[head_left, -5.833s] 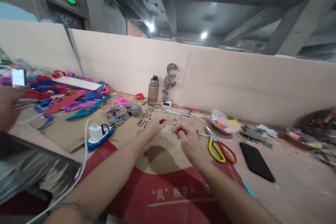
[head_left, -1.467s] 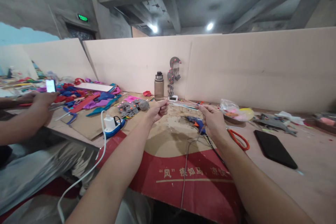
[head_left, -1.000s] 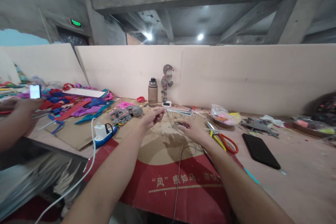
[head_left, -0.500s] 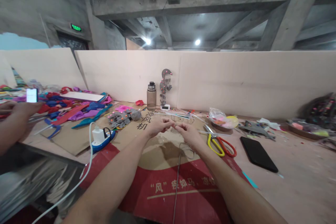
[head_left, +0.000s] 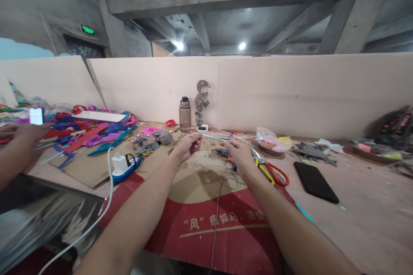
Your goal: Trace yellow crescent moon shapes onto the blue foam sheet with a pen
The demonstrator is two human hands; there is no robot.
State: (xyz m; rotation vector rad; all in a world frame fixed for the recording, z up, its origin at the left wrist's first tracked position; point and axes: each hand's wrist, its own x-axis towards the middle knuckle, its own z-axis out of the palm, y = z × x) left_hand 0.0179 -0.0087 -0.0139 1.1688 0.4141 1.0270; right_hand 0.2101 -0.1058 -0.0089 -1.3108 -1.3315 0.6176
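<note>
My left hand (head_left: 188,145) is raised a little above the cardboard sheet (head_left: 200,180), fingers pinched together on something thin that I cannot make out. My right hand (head_left: 238,153) hovers to its right, fingers curled, over a blue and orange glue gun (head_left: 224,153) whose grey cord (head_left: 217,206) runs toward me off the table edge. The two hands are a hand's width apart. Whether anything is stretched between them is too fine to see.
Yellow and red scissors (head_left: 269,171) and a black phone (head_left: 315,181) lie to the right. A power strip with a white charger (head_left: 124,165), a bottle (head_left: 184,114), grey felt pieces (head_left: 150,140) and coloured felt (head_left: 97,131) lie left. Another person's hand (head_left: 22,135) rests far left.
My hands were touching fingertip to fingertip half a second ago; they have drawn apart, the left rising slightly and the right shifting right over the glue gun.
</note>
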